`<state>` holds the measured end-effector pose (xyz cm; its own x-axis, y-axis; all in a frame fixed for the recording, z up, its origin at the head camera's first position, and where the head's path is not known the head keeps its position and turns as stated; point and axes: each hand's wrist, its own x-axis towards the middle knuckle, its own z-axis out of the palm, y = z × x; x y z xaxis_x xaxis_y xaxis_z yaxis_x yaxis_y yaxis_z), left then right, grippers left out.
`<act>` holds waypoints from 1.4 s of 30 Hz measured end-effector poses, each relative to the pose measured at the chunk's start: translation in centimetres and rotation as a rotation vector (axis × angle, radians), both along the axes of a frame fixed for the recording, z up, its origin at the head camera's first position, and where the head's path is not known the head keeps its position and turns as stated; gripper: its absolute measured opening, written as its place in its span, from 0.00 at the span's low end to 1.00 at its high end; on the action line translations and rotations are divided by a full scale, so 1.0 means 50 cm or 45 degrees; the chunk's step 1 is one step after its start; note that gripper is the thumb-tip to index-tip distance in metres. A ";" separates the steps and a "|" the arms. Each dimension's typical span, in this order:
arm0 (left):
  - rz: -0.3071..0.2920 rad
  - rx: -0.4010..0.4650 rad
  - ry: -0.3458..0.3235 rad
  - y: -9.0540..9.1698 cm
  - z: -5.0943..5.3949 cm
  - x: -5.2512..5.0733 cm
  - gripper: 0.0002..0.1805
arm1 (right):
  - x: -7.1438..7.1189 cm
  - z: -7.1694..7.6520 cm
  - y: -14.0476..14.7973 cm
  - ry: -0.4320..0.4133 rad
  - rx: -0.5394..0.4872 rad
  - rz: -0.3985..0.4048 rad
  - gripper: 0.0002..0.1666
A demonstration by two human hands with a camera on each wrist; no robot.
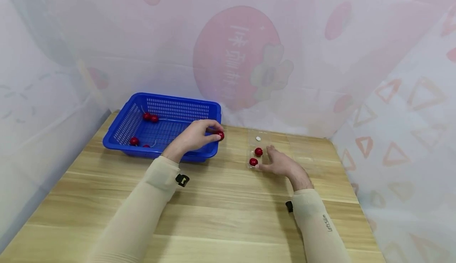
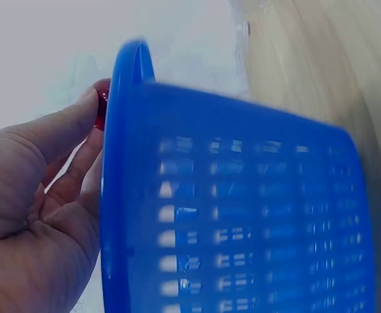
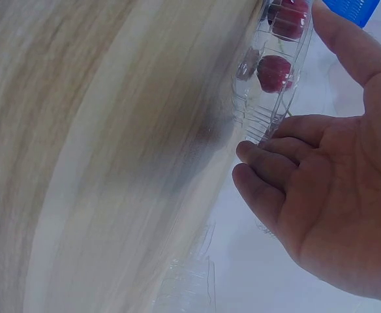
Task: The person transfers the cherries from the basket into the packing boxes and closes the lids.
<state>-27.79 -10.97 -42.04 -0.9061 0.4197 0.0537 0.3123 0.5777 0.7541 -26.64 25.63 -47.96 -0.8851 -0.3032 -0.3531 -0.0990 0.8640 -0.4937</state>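
Observation:
A red cherry (image 1: 221, 135) is pinched between the thumb and fingers of my left hand (image 1: 194, 137), over the right rim of the blue plastic basket (image 1: 124, 149). In the left wrist view the basket's wall partly hides that cherry (image 2: 102, 104). My right hand (image 1: 283, 164) is at the side of a clear plastic box (image 3: 250, 112), thumb and fingers spread along its edge and touching or nearly touching it. Two cherries, one nearer (image 1: 253, 161) and one farther (image 1: 258, 152), sit in this box. The right fingers look fairly straight and relaxed.
Inside the basket lie several more cherries (image 1: 154, 118), some with stems. A small white round piece (image 1: 258, 139) shows at the box's far end. Another clear plastic piece (image 3: 184, 287) lies beyond my right hand. A printed cloth wall (image 1: 306, 108) borders the wooden table (image 1: 221, 215).

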 end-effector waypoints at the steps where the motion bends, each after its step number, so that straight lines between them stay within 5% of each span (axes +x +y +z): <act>1: -0.006 0.003 0.012 0.005 -0.001 0.001 0.15 | 0.000 0.000 0.000 0.000 0.002 0.000 0.65; 32: -0.072 0.129 0.046 0.172 -0.049 0.012 0.14 | 0.003 -0.001 -0.001 0.007 -0.002 -0.004 0.66; 42: -0.017 0.228 -0.007 0.227 -0.078 0.016 0.13 | 0.001 -0.003 0.000 -0.004 -0.018 -0.012 0.66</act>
